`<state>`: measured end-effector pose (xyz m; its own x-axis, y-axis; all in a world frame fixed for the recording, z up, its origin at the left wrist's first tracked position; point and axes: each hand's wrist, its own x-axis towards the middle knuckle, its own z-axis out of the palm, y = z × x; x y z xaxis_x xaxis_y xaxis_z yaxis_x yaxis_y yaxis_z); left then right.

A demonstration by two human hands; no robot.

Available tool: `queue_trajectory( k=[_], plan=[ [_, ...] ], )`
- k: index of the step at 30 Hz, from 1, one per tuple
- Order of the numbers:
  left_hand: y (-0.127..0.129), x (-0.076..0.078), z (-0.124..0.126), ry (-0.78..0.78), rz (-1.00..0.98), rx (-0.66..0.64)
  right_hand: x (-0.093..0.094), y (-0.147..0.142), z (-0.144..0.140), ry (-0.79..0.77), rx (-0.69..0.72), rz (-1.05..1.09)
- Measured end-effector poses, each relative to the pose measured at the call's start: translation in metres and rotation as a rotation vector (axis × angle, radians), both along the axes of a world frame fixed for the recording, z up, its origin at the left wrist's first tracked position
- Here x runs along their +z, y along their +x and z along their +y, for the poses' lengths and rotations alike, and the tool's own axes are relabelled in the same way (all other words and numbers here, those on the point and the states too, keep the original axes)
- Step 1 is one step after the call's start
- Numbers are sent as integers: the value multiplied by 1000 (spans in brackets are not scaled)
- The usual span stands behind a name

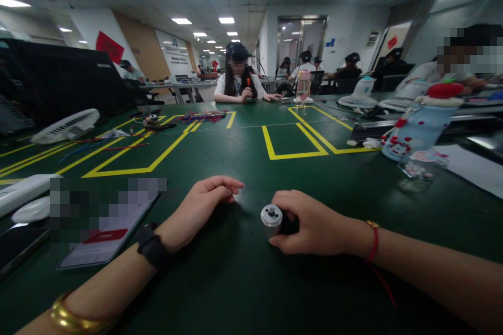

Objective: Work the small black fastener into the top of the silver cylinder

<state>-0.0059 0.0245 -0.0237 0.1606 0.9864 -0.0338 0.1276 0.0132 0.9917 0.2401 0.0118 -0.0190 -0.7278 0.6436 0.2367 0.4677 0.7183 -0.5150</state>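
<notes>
Motor (271, 218): small cylinder, lying on its side near the middle of the desk's (243, 288) near edge, flat end turned toward the camera. Silvery metal front with a short stub at the centre; dark rear portion mostly covered by the grip. Smooth, hard, slightly glossy casing.

Right hand (314, 225): wrapped around the dark rear of the cylinder, fingers curled close together over the top, thumb pressed in from below. Red string (373, 243) at the wrist.

Left hand (202, 204): just beside, not touching the part. Fingers loosely curled, tips bent down to the desk surface; nothing seen between them, though anything tiny under the tips would be hidden. Black band (152, 246) at the wrist, gold bangle (68, 318) further up the forearm.

Step, as judged: steadying and presenting the part, shaft end outward, other hand idle alongside. Any further handling probably calls for a firm hold, since a round, slick body rolls easily on a flat mat, and for fine fingertip work at the small stub.

Desk: dark green matte mat, marked with yellow tape lines (294, 156) in rectangles. Phone (106, 243) flat toward the near left corner. White fan (66, 125) at the left edge; bundle of coloured wires (204, 115) further back. Pale blue bottle (416, 131) with red trim toward the right edge. Other people seated at the far edge.
</notes>
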Motion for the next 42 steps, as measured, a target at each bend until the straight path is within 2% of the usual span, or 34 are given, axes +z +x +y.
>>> queue_trajectory(
  k=[5, 7, 9, 12, 24, 29, 32, 36, 42],
  plan=[
    [4, 11, -8, 77, 187, -96, 0, 0, 0, 3, -1, 11],
    [10, 18, -15, 183, 267, -160, 0, 0, 0, 4, 2, 15],
    [18, 24, -21, 278, 294, -253, 0, -1, 0, 5, 13, 23],
    [27, 27, -28, 317, 295, -309, -2, 0, 0, 18, 22, 35],
    [34, 25, -31, 379, 308, -290, -5, -1, 1, 29, 16, 10],
    [31, 27, -30, 333, 183, -213, -2, -1, 1, 6, 3, 6],
    [22, 27, -25, 307, 187, -184, -1, -1, 0, 5, 1, 10],
    [9, 22, -15, 261, 345, -301, 0, -1, 0, 6, -1, 13],
    [4, 13, -10, 334, 486, -480, 0, 0, 1, -9, 9, 17]
  ],
)
